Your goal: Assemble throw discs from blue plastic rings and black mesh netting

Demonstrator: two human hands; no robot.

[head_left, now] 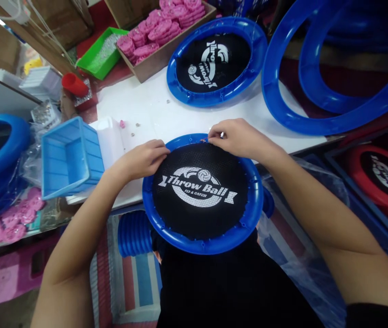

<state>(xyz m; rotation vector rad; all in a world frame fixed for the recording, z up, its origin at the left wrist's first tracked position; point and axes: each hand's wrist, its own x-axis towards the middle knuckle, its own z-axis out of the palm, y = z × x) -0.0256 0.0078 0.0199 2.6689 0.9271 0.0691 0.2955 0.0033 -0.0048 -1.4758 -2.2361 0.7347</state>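
Note:
A round blue-rimmed disc with black mesh and white "Throw Ball" print (197,193) rests against my lap and the table's near edge. At its upper left rim, my left hand (146,159) has its fingers curled, with the fingertips closed on the rim and mesh edge. My right hand (237,139) pinches thumb and finger together at the top of the rim. A tiny reddish bit (203,140) shows at those fingertips; its kind is too small to make out. A second blue-rimmed mesh disc (217,98) lies farther back on the white table surface (149,107).
Blue rings (284,111) lie at the right. At the back stand a cardboard box (142,73) of pink bundles and a green tray (89,66) with small shiny pieces. A blue bin (93,150) and red cup (74,84) are left. Red discs (358,175) sit far right.

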